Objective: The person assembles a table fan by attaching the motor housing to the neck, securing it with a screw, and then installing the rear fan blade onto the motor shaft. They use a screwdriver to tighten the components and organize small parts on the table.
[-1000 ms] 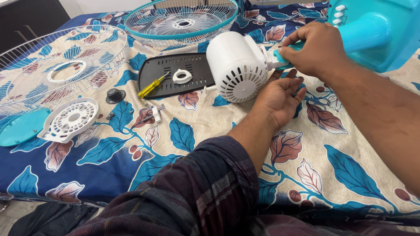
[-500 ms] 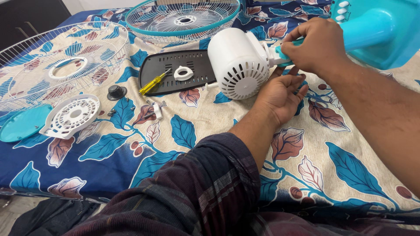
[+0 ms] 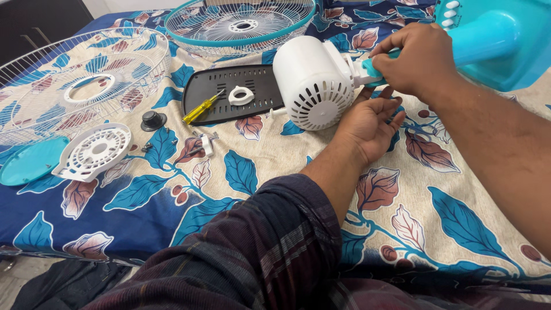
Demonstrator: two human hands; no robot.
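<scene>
The right hand (image 3: pixel 414 60) was clamped on the turquoise plastic neck joint (image 3: pixel 373 69) beside the white vented plastic motor housing (image 3: pixel 313 83), which lay on the leaf-patterned bedsheet (image 3: pixel 275 166) toward the bed's far edge. The joint was mostly hidden under its fingers. The left hand (image 3: pixel 367 127) rested open, palm up, just below the housing (its fingertips partly tucked beneath the right hand). The turquoise fan stand (image 3: pixel 499 43) was cut off at the far right corner.

1. My right hand (image 3: pixel 414 57) grips the turquoise plastic fan neck (image 3: pixel 372 68) beside the white slotted motor housing (image 3: pixel 313 80).
2. The bedsheet (image 3: pixel 447 189) is cream with blue and rust leaves.
3. The yellow-handled screwdriver (image 3: pixel 201 109) lies on a black slotted plate (image 3: pixel 255 77).
</scene>
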